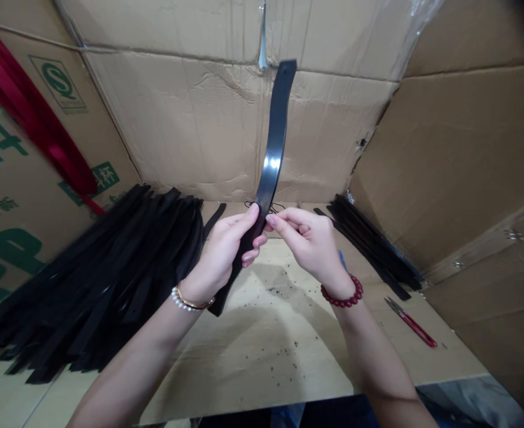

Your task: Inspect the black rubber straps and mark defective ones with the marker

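Observation:
A long, glossy black strip [276, 139] rises upright above the table, slightly curved, its lower end slanting down to the left. My left hand [226, 246] is wrapped round its lower part, thumb on the face of the strip. Close to the strip's right edge, my right hand [308, 238] is closed in a pinch; whatever lies between its fingertips is too small to make out. Thin dark thread [277, 207] shows just behind the hands.
A big pile of black strips [123, 279] covers the left side; a smaller stack [369, 244] lies at the right. Red-handled snips [411, 324] rest on the table [244, 380], where dark crumbs are scattered. Cardboard walls [199, 125] enclose it; red ribbon [43, 122] hangs upper left.

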Available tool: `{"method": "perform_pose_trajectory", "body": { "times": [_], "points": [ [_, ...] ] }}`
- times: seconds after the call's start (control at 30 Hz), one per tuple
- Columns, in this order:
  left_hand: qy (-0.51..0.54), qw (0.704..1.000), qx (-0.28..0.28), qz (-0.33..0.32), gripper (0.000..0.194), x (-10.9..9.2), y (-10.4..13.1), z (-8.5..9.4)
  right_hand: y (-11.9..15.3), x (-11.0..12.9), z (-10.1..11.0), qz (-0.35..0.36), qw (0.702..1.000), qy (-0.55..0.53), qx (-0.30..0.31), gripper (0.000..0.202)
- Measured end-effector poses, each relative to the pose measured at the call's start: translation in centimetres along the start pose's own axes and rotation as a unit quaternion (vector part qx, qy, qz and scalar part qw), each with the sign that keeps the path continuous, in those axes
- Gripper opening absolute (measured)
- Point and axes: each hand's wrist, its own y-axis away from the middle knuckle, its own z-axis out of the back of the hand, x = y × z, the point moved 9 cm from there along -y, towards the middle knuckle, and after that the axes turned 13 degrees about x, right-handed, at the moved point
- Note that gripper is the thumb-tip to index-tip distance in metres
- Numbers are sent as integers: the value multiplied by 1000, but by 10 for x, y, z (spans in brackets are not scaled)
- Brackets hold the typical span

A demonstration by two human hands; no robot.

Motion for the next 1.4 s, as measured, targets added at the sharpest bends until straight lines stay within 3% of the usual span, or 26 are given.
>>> {"method": "perform_pose_trajectory", "body": {
  "times": [0.37,0.47,0.57,0.63,0.73,0.83,0.93,1.0,1.1,1.27,1.4],
  "points": [
    [36,999,7,-20,37,-1,-1,-6,-6,-6,-9,-6,975,-217,37,25],
    [43,996,77,1,38,0,2,-17,-6,-5,-11,-8,957,-278,80,18],
    [100,976,181,64,45,12,6,-35,-5,-1,-22,-7,927,-336,169,26],
    [108,967,215,87,53,19,7,-42,-6,1,-26,6,911,-363,195,24],
    [29,984,176,26,62,13,-1,-34,-10,-9,-20,-5,921,-365,138,26],
    [-88,992,76,-57,44,-2,-5,-18,-11,-16,-12,-12,938,-339,76,28],
    [-139,986,14,-92,28,-11,-4,-12,-10,-13,-10,-4,940,-334,75,24],
    [-115,988,20,-105,29,-13,-2,-15,-9,-8,-12,3,934,-343,99,20],
    [-41,995,60,-75,32,-8,2,-22,-7,-5,-14,16,926,-349,143,20],
    [73,984,148,68,40,9,11,-38,-10,-15,-24,22,898,-395,192,34],
    [112,975,164,95,44,15,8,-40,-13,-20,-26,13,900,-405,163,30]
  ]
}}
